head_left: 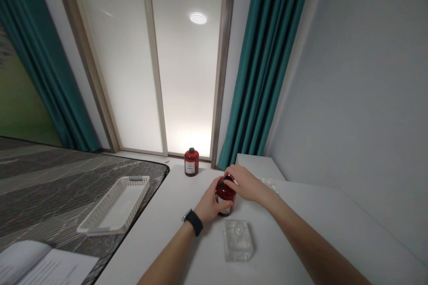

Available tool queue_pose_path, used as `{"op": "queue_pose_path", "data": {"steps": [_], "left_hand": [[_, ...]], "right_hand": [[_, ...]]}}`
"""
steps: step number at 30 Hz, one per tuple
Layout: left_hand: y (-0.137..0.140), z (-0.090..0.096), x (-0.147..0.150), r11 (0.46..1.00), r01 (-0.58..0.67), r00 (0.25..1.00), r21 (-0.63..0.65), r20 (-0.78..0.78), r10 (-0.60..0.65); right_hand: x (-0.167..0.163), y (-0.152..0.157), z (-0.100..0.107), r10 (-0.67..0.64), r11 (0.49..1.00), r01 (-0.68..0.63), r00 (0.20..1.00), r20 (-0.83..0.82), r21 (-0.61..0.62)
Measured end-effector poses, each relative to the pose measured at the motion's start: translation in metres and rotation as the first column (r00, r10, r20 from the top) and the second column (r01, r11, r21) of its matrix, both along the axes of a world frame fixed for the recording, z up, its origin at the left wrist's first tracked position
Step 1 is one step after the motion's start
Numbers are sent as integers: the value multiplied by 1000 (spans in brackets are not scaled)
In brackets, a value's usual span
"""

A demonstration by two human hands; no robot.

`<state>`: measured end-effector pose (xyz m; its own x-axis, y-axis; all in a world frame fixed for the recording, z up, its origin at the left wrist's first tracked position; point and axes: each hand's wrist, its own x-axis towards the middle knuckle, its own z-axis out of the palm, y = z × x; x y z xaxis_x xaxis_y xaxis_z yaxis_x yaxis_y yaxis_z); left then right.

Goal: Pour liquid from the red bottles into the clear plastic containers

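Observation:
A dark red bottle (225, 190) with a white label stands upright on the white table. My left hand (211, 202), with a black watch on its wrist, is wrapped round the bottle's body. At the top, my right hand (243, 181) has its fingers closed round the black cap (228, 178), which they partly hide. Nearer to me lies a clear square block-like container (238, 240) with a round shape in it. A second red bottle (191, 162), with a black cap and white label, stands at the table's far edge.
Left of the table, a white perforated basket (117, 205) and an open book (50, 265) lie on a dark striped bed (60, 182). Something clear (269, 183) sits behind my right wrist. A white box-like cabinet (259, 164) stands beyond the table, near the teal curtain (257, 75).

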<state>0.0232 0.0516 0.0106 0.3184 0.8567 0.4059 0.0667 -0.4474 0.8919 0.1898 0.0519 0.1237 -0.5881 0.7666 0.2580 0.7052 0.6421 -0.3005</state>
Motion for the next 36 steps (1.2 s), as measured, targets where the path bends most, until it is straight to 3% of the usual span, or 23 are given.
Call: {"op": "queue_pose_path", "data": {"steps": [6,11,14,20,23,27,31,36], "left_hand": [[-2,4,0,1000,6,1000,1,-8,-6],[-2,3,0,1000,-21,1000,-8,-14,21],[-3,3,0,999,-33,999,-11,-25,32],[-6,4,-4,999,-51,996,-11,-70,50],[-7,6,-4,998,-55,993,-18,-102,53],[-9,7,-4,997,-72,988,7,-134,72],[-12,8,-7,993,-115,980,37,-162,119],[-13,13,-20,996,-78,973,41,-214,85]], "right_hand": [[8,-1,7,95,993,-100,992,-85,-58],[22,-3,1,-17,998,1,960,-279,-60],[37,-14,-23,-147,989,126,915,-376,-81],[87,-58,-103,-355,935,305,840,-411,-183],[111,-72,-133,-445,895,401,785,-430,-195],[127,-75,-151,-514,849,507,728,-455,-148],[129,-71,-157,-532,833,542,724,-439,-114],[131,-70,-163,-568,802,592,712,-414,-82]]}}
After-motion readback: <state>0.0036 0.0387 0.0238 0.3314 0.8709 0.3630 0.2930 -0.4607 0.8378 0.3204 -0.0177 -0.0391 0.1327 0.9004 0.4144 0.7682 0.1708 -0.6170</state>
